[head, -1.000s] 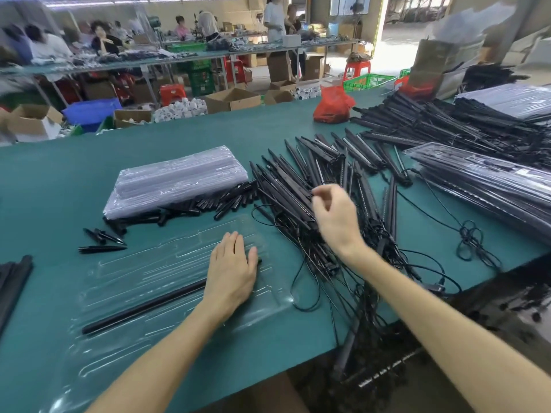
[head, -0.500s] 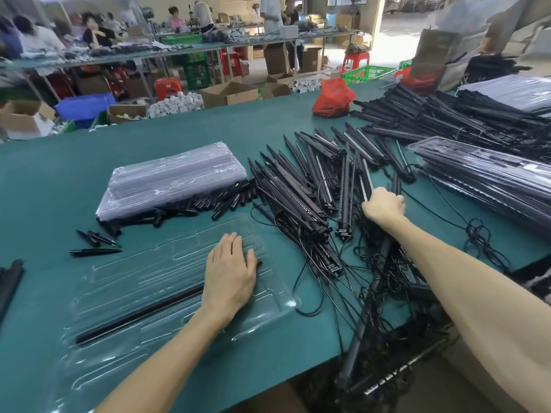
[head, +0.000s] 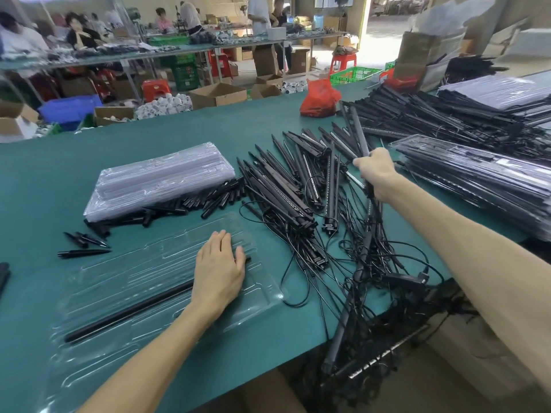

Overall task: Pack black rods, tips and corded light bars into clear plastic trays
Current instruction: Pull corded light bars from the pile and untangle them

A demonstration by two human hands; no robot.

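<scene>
Two hands over green table (head: pixel 59 174) | left hand (head: pixel 219 272) flat, fingers straight, on clear tray (head: pixel 149 272) with one black rod (head: pixel 128 311) inside | right hand (head: pixel 376 172) fisted round corded light bars (head: pixel 356 129), tilted above pile (head: pixel 286 186) mid-table

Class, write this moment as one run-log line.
left hand: flat on clear tray | right hand: grips light bars | black rod: in tray

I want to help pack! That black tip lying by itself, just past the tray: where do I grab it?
Pinch the tip from above at its thick left end. It lies flat on the table, clear of the others, so fingers fit either side; the right end narrows to a point.
</scene>
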